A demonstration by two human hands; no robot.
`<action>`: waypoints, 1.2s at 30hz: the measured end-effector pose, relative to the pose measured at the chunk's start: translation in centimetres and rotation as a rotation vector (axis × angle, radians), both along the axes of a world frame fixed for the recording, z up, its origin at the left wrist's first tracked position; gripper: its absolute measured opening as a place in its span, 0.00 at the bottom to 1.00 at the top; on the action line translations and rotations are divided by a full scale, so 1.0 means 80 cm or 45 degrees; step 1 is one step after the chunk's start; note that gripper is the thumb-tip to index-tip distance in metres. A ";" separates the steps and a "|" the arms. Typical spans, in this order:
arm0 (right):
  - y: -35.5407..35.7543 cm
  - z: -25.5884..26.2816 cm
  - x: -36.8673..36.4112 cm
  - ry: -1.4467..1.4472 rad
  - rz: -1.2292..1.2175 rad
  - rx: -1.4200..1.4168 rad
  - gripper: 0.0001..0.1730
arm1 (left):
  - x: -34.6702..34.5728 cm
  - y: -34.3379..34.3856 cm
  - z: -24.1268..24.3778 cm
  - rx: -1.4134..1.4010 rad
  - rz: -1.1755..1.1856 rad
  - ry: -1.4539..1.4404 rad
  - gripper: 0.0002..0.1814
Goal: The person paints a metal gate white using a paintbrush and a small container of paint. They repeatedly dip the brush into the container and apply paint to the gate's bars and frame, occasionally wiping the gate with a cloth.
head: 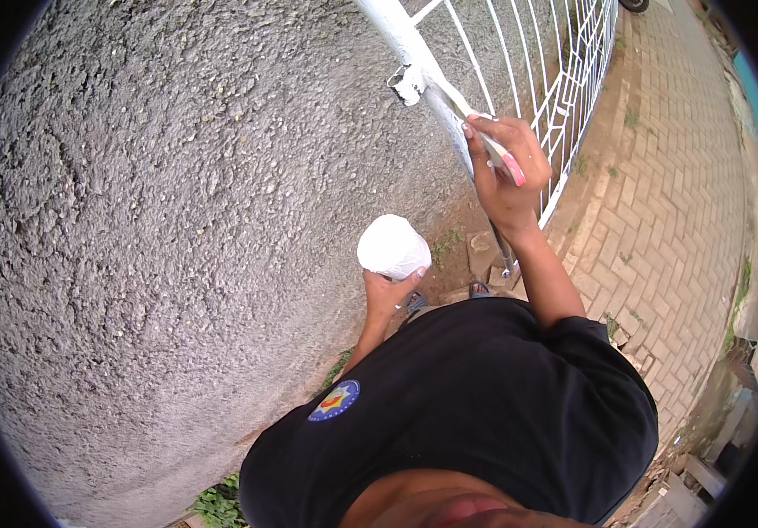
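Observation:
My right hand (511, 165) grips a paintbrush (505, 158) by its handle, whose end is pinkish red. The brush's head lies against the thick white tube of a metal gate (445, 112), just below a short round hinge sleeve (406, 84) with dark unpainted patches. Low and to the left, my left hand (389, 290) holds a container of white paint (392, 245) near the rough wall. Specks of white paint dot the fingers of both hands. The gate's thin white bars run up and away to the right.
A rough grey plastered wall (174, 198) rises close on the left. Right of the gate runs a herringbone-paved path (656, 198). Sandalled feet (479, 289) stand on the ground by the gate's lower end, near stone blocks and weeds. A dark wheel shows at the top.

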State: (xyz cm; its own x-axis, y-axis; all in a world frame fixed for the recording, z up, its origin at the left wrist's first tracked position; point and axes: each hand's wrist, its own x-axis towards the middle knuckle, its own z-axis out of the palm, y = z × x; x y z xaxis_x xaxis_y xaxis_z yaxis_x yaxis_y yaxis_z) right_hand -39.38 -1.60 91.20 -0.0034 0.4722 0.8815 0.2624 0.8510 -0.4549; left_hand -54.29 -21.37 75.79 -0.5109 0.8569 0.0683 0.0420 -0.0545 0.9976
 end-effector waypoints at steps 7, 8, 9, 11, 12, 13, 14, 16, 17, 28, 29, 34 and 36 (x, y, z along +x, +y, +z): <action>-0.004 -0.007 -0.004 0.094 0.004 0.011 0.12 | -0.013 -0.005 0.005 -0.012 0.000 0.025 0.34; -0.003 -0.004 -0.006 0.005 0.054 -0.024 0.11 | -0.014 -0.005 0.007 -0.045 0.003 0.025 0.33; -0.006 -0.004 -0.006 -0.026 0.131 -0.019 0.10 | -0.015 -0.006 0.005 -0.025 0.004 0.013 0.33; -0.013 -0.005 -0.003 -0.087 0.288 -0.011 0.09 | -0.015 -0.008 -0.001 0.015 0.008 -0.012 0.33; -0.011 -0.005 0.000 0.058 0.279 -0.117 0.08 | -0.017 -0.008 0.001 0.004 0.002 -0.010 0.33; -0.004 -0.003 -0.001 0.115 0.271 -0.165 0.07 | -0.019 -0.009 0.002 -0.008 -0.004 -0.009 0.33; 0.006 0.000 -0.003 0.172 0.263 -0.213 0.07 | -0.020 -0.009 0.003 -0.019 -0.010 -0.007 0.33; 0.011 0.006 -0.001 0.056 0.379 -0.367 0.06 | -0.023 -0.011 -0.002 0.001 0.007 0.012 0.34; 0.010 0.007 0.003 0.162 0.474 -0.477 0.07 | -0.023 -0.012 -0.005 0.010 0.016 0.022 0.34; 0.028 -0.010 0.022 0.462 0.601 -0.771 0.12 | -0.019 -0.007 0.008 0.018 -0.031 0.024 0.34; 0.026 -0.002 0.019 0.611 0.622 -0.689 0.12 | -0.018 -0.006 0.010 0.022 -0.027 0.013 0.34; 0.032 -0.004 0.019 0.276 0.500 -0.730 0.10 | -0.016 -0.011 0.002 -0.010 -0.062 0.055 0.33; 0.033 -0.016 0.019 0.353 0.453 -0.689 0.08 | -0.015 -0.002 0.006 0.047 -0.049 0.039 0.33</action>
State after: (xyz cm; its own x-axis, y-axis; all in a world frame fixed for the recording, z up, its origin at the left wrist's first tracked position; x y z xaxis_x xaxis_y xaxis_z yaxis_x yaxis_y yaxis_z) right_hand -37.82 1.08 89.91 -0.0482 0.8564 0.5140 -0.1764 0.4992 -0.8483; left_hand -55.48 -21.52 76.29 -0.4749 0.8724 0.1154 0.0698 -0.0933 0.9932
